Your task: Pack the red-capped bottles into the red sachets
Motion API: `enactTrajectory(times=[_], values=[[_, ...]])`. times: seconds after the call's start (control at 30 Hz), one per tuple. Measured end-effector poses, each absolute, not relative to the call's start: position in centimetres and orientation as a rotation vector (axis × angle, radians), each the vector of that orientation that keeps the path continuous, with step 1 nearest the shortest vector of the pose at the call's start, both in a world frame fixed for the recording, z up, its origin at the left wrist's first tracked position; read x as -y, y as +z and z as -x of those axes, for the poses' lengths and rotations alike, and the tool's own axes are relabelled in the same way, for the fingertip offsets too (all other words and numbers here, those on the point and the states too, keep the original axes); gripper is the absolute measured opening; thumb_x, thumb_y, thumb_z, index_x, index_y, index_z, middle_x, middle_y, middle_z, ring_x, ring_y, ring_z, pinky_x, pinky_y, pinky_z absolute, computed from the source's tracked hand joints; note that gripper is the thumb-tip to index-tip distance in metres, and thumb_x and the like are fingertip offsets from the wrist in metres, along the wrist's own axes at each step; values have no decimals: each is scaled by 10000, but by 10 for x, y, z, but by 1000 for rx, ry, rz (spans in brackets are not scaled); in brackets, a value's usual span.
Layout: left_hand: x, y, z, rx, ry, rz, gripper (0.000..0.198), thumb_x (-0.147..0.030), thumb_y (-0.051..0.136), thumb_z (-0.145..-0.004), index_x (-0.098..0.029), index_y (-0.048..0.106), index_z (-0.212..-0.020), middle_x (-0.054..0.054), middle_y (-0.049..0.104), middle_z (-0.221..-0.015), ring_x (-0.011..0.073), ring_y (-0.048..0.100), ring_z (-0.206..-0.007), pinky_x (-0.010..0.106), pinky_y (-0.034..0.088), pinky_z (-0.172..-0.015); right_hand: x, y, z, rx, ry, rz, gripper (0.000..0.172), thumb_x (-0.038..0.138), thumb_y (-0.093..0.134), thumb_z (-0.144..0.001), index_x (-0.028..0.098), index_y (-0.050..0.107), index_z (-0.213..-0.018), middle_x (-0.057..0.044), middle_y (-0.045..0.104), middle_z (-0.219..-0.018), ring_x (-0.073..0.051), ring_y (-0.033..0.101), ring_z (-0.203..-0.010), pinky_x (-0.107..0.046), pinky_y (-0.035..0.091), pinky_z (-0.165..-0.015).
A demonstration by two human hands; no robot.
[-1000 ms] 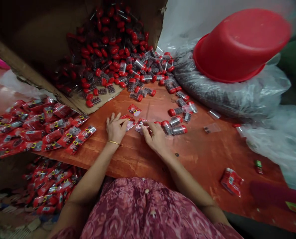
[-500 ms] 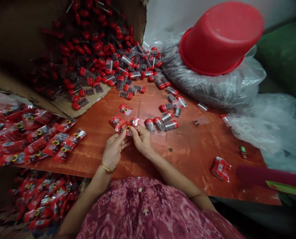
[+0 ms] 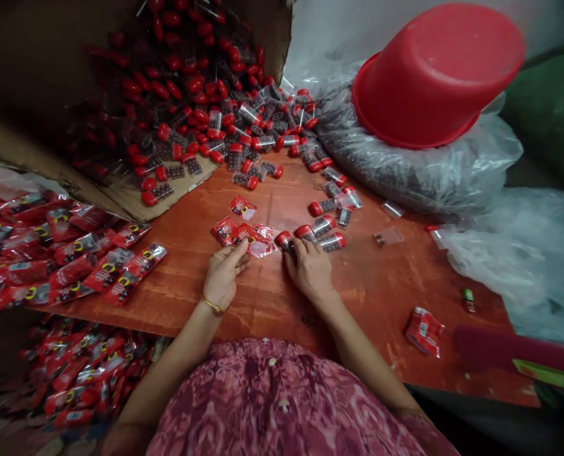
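My left hand [image 3: 222, 275] lies on the orange-brown tabletop [image 3: 371, 285]. Its fingertips are pinched on the edge of a small red sachet [image 3: 244, 235], one of a few lying together. My right hand [image 3: 311, 269] lies palm down just to the right. Its fingers are stretched out, and the tips touch a row of small clear vials with red caps [image 3: 310, 231]. The nearest of these vials [image 3: 284, 239] lies by its index finger. One more red sachet [image 3: 242, 207] lies a little farther away.
A tipped cardboard box [image 3: 134, 202] spills several red-capped vials [image 3: 225, 120] at the back. Filled red packets [image 3: 58, 253] are heaped at the left and below the table edge. A red basin [image 3: 433, 76] sits on clear plastic bags [image 3: 452, 171] at the right. Another red packet [image 3: 423, 329] lies near the front right.
Both hands held a sachet together half a second ago. My right hand has let go and moved right onto the vials; my left hand stays at the sachets.
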State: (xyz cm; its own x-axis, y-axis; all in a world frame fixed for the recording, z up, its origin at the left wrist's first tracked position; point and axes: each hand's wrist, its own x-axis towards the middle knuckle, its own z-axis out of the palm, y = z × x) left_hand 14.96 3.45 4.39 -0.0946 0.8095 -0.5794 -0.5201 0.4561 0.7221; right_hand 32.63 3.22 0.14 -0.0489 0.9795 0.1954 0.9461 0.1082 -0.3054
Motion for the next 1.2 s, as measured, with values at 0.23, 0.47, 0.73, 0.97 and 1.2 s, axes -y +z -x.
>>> enactTrajectory(times=[0.23, 0.47, 0.73, 0.97, 1.2], values=[[-32, 50, -154, -1223, 1134, -347, 384, -405, 827, -408, -143, 613, -592, -16, 634, -579, 83, 573, -559, 202, 429, -588, -2, 39, -330, 1621, 873, 1444, 255, 280, 409, -830, 173, 625, -915, -29, 623, -691, -153, 557, -584, -270, 447, -547], [-25, 45, -155, -1187, 1114, -565, 346, -444, 785, -506, -136, 645, -576, -7, 632, -577, 87, 543, -558, 215, 437, -605, 3, 58, -315, 1422, 1230, 1363, 195, 317, 496, -750, 173, 626, -769, 26, 528, -556, -76, 394, -409, -205, 322, -394], [-26, 41, -149, -1164, 1096, -618, 282, -390, 777, -544, -137, 675, -614, 13, 647, -612, 134, 582, -632, 252, 460, -643, -1, 50, -312, 1401, 1282, 1383, 220, 347, 502, -744, 167, 628, -749, 28, 524, -542, -76, 394, -408, -203, 313, -382], [-25, 39, -156, -1097, 1123, -642, 276, -376, 751, -600, -139, 692, -729, 16, 677, -708, 124, 597, -673, 247, 467, -699, -1, 43, -307, 1401, 1084, 1360, 211, 359, 497, -785, 188, 618, -806, 20, 533, -571, -106, 472, -486, -222, 376, -450], [-26, 37, -168, -1037, 1165, -505, 317, -331, 814, -499, -130, 685, -706, 22, 685, -695, 109, 596, -622, 243, 468, -682, -3, 34, -296, 1352, 1046, 1319, 256, 394, 473, -826, 188, 593, -920, -40, 630, -796, -157, 592, -717, -279, 486, -633]])
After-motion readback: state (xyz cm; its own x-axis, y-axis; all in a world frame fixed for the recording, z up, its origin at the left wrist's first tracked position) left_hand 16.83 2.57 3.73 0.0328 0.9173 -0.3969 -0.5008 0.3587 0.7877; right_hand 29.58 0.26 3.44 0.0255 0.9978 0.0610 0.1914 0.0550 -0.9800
